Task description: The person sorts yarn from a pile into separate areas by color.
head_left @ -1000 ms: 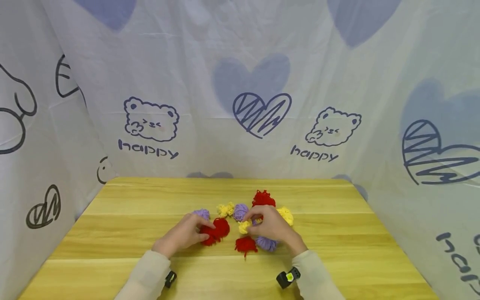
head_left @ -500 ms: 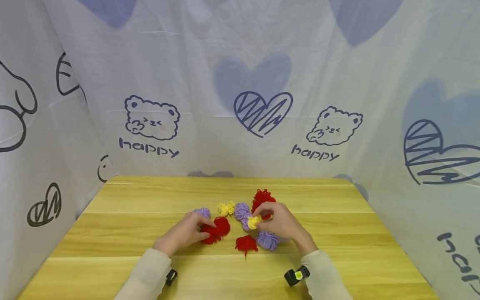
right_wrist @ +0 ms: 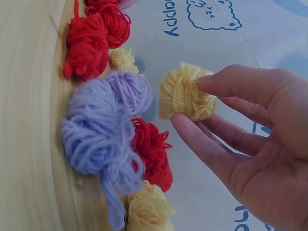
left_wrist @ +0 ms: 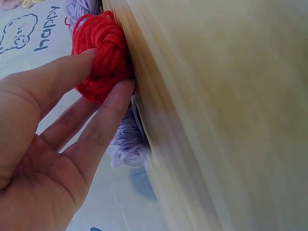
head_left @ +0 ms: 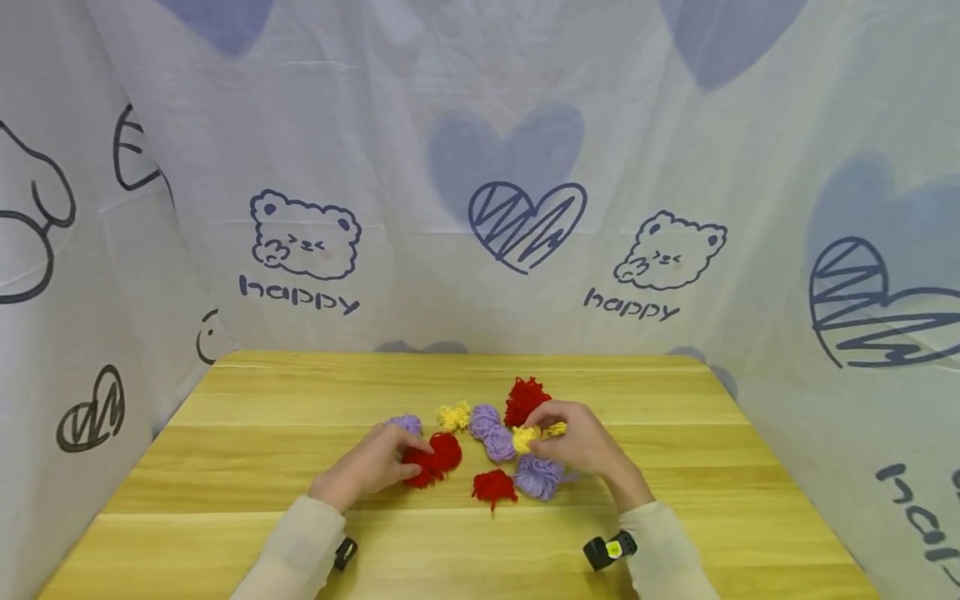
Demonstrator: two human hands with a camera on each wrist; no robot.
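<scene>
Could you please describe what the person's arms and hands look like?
The left hand and right hand are bare, without gloves. The left sleeve and right sleeve are plain off-white. A small black device shows at each wrist: the left device and right device, the latter with a yellow patch.

Free desk runs along the near side between the sleeves (black wrist devices jut into it), and another bare band lies behind the far red yarn ball, up to the printed cloth walling off the back. A small bare gap parts the red yarn ball in the left fingers from the front red yarn ball. Right of that gap, a purple yarn bundle and two touching purple yarn balls hem in the right fingers, which pinch a yellow yarn ball.
</scene>
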